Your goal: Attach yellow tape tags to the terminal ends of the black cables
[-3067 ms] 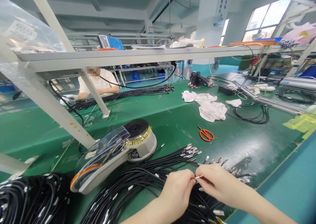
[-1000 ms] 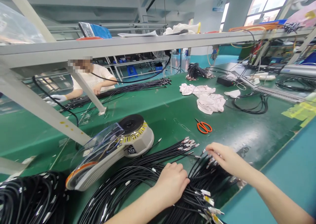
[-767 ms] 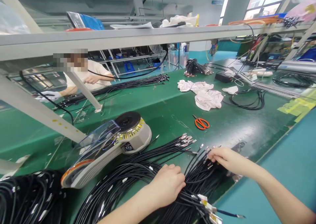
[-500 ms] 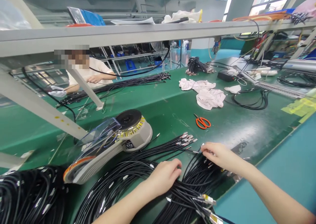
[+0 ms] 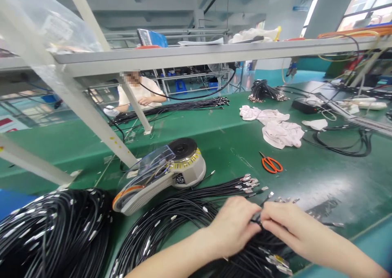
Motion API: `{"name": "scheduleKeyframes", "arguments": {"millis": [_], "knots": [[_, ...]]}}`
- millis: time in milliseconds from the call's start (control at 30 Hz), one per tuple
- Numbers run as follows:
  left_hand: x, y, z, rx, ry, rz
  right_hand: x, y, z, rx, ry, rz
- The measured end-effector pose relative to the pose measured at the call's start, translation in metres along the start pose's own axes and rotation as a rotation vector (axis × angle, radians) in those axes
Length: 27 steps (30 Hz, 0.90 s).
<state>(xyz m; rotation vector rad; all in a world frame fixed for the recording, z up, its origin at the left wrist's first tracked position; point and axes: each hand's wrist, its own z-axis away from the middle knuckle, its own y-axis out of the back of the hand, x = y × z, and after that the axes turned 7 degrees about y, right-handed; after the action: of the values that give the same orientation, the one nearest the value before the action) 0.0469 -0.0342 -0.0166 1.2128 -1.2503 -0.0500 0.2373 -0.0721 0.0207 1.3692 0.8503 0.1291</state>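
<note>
My left hand (image 5: 234,227) and my right hand (image 5: 289,225) are close together over the bench, both with fingers pinched on a black cable (image 5: 256,218). A small metal connector (image 5: 270,194) pokes up just behind the fingertips. Under my hands lies a heap of black cables (image 5: 254,255), partly hidden by them, with metal and yellowish plug ends (image 5: 280,263) at its lower right. Another coiled bundle of black cables (image 5: 153,216) curves round to the left, and connector ends (image 5: 249,182) lie just beyond my left hand.
A round tape dispenser (image 5: 190,170) sits beyond the coil. Orange-handled scissors (image 5: 271,165) and crumpled pale cloths (image 5: 283,134) lie farther off. A large cable pile (image 5: 58,233) fills the near left. A shelf (image 5: 196,56) crosses overhead; behind it, a person's hand (image 5: 145,101) is near more cables.
My hands have come together from apart; my left hand has moved right and both now pinch a cable. The view has swung left, so things appear farther right.
</note>
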Motion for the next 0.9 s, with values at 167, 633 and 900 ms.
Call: {"name": "scheduleKeyframes", "arguments": {"millis": [167,633,900], "knots": [[0.008,0.004,0.014,0.037,0.163,0.345,-0.002,-0.002,-0.02,0.063,-0.032,-0.112],[-0.045,-0.016,-0.013,0.031,0.411,1.319,0.011,-0.008,-0.208,0.373,-0.282,-0.954],[-0.045,-0.009,-0.019,0.141,0.342,1.557,0.006,-0.008,-0.238,0.454,-0.2,-1.001]]}}
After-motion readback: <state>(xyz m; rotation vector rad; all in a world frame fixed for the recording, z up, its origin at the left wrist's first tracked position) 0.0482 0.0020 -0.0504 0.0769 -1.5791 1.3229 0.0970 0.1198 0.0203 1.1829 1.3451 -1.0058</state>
